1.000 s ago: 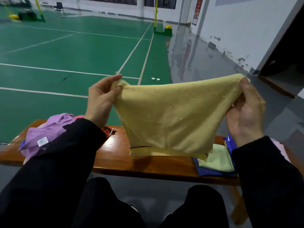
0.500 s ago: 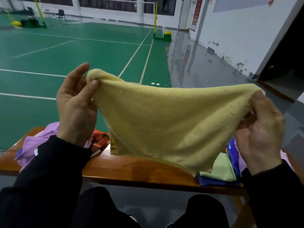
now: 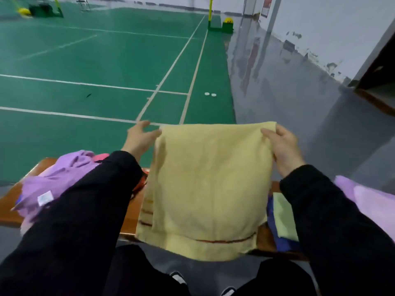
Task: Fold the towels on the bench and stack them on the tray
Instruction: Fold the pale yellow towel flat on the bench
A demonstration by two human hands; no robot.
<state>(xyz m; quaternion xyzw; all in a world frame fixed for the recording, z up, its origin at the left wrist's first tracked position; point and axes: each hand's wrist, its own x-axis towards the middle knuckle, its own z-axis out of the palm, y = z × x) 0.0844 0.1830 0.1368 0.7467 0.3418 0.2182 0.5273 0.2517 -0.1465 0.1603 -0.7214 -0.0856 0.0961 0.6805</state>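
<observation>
Where the frame begins at the bottom, dark trousers and the tips of two shoes are cut off by the edge. Black sleeves (image 3: 89,210) cover both forearms and hide much of the wooden bench (image 3: 8,208) beneath them. A yellow towel (image 3: 209,189) hangs in front of the bench, its striped lower hem draping past the near edge and concealing the middle of the seat. The right hand (image 3: 283,144) pinches the towel's top right corner between thumb and curled fingers. The left hand (image 3: 140,138) is at the top left corner with fingers spread fairly wide; motion blur makes it hard to tell whether the thumb grips the cloth. Left of the towel lies a crumpled purple towel (image 3: 55,180), partly under the sleeve. On the right, a folded green towel (image 3: 283,218) lies on a blue towel (image 3: 284,242), both half hidden by the right arm, with another lilac cloth (image 3: 372,201) cut off at the edge. Beyond lies a green court floor (image 3: 106,60).
</observation>
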